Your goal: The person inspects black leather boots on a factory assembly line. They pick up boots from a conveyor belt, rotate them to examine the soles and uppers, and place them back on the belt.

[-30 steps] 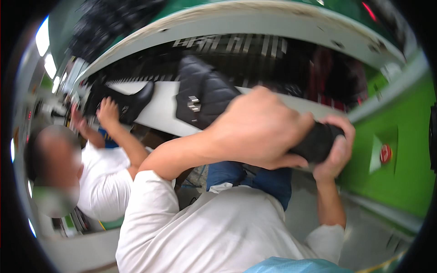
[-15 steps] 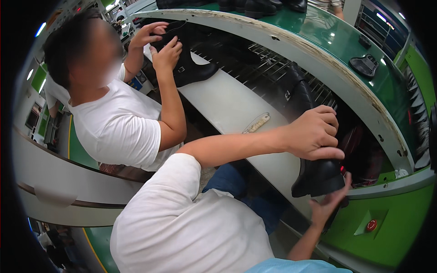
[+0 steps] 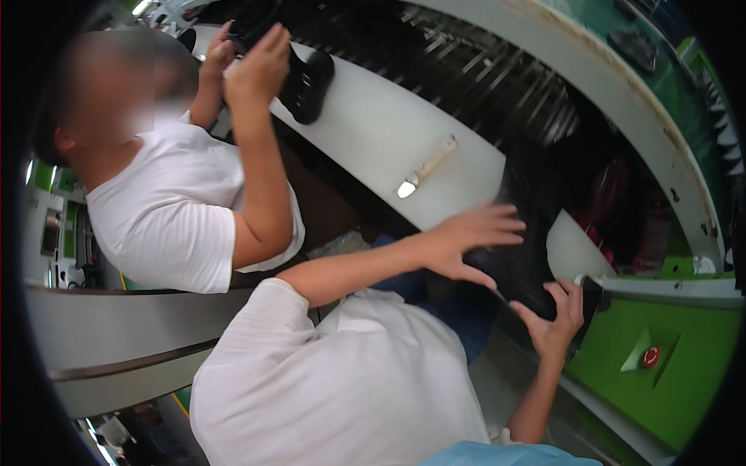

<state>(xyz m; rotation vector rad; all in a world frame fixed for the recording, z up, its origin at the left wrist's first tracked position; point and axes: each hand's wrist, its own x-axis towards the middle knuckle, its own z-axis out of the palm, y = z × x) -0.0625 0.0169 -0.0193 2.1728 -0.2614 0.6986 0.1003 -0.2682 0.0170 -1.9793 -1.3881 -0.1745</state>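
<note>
A black boot (image 3: 519, 268) lies across the white worktop edge in front of me, its lower end toward my right hand. My left hand (image 3: 466, 239) is at its left side, fingers stretched out and spread, thumb close to the boot; whether the palm touches it is hard to tell. My right hand (image 3: 558, 317) grips the near end of the boot between thumb and fingers. The boot's shaft fades into the dark area beyond and is blurred. Further left on the worktop lies a slim beige-handled tool (image 3: 426, 167) with a shiny flat tip.
On the left a co-worker in a white shirt (image 3: 171, 194) handles another black boot (image 3: 307, 87) over the white worktop (image 3: 365, 101). Behind the worktop runs a rack of metal rods (image 3: 482, 70). A green panel (image 3: 622, 388) with a red button (image 3: 650, 357) stands at right.
The boot has tipped from standing to lying toward me. My left hand has left its top and spread its fingers; my right hand has closed on its end. The view has shifted.
</note>
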